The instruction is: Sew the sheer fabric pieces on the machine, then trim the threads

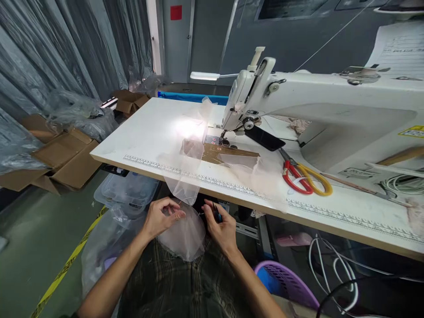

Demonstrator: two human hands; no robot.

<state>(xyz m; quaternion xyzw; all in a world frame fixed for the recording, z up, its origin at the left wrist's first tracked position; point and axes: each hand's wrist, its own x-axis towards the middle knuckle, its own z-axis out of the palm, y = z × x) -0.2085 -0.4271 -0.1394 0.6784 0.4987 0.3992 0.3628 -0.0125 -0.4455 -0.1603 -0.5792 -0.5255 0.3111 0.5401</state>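
Fabric [185, 229], sheer and pale, hangs off the table [145, 132] edge into the lap, below the sewing machine [298, 101] at 12 o'clock. Left hand [161, 217] pinches it at 9 o'clock, fingers closed on the cloth. Right hand [221, 226] at 3 o'clock has fingers closed on a small dark tool [217, 213] by the fabric edge. Scissors [304, 176] lie on the table at 2 o'clock, well apart. A purple basket [285, 282] sits at 4 o'clock.

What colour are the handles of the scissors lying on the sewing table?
One handle is red, the other yellow, on the scissors; seen clearly in the head view.
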